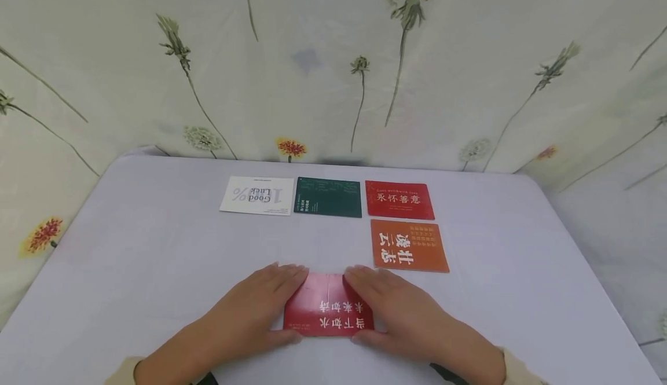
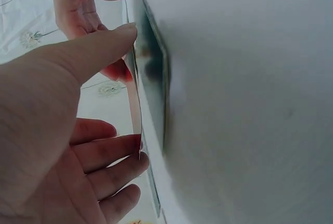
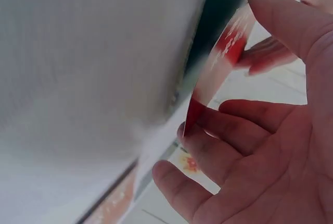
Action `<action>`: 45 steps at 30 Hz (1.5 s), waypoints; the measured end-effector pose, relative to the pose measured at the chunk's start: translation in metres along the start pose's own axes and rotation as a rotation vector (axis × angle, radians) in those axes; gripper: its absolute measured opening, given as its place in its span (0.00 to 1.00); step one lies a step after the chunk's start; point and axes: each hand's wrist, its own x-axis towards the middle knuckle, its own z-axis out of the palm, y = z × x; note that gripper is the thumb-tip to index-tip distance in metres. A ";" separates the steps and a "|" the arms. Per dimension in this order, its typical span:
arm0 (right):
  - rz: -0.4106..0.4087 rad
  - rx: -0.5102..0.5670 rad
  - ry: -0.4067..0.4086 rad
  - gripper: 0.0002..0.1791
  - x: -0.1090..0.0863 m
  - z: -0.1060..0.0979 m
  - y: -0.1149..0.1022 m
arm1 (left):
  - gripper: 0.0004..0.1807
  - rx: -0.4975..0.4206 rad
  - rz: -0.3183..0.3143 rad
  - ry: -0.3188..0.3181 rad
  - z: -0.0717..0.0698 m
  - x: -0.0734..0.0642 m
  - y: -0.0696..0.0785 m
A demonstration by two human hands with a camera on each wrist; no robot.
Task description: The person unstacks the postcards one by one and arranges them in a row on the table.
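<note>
A red card (image 1: pixel 328 307) with white Chinese characters, upside down to me, lies between both hands near the front of the table. My left hand (image 1: pixel 255 310) holds its left end, thumb at the near edge and fingers at the far edge. The right hand (image 1: pixel 403 310) grips the right end the same way. In the right wrist view the red card (image 3: pixel 229 44) tilts up from the tabletop at the fingertips. A dark green surface (image 3: pixel 213 23) shows close beneath it; whether it is a second card I cannot tell.
Toward the back, a white card (image 1: pixel 257 195), a dark green card (image 1: pixel 328 198) and another red card (image 1: pixel 399 200) lie in a row. An orange card (image 1: pixel 409 246) lies in front of the red one. A flowered cloth (image 1: pixel 312 101) hangs behind the white-covered table (image 1: pixel 156 246).
</note>
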 end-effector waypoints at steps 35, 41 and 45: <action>-0.036 -0.023 0.146 0.55 0.048 -0.041 0.039 | 0.55 0.091 0.024 0.103 -0.039 0.058 -0.033; -0.010 0.012 0.120 0.55 0.056 -0.041 0.047 | 0.54 0.029 0.013 0.086 -0.037 0.066 -0.042; -0.006 0.013 0.113 0.55 0.060 -0.041 0.050 | 0.54 0.036 0.021 0.082 -0.035 0.071 -0.046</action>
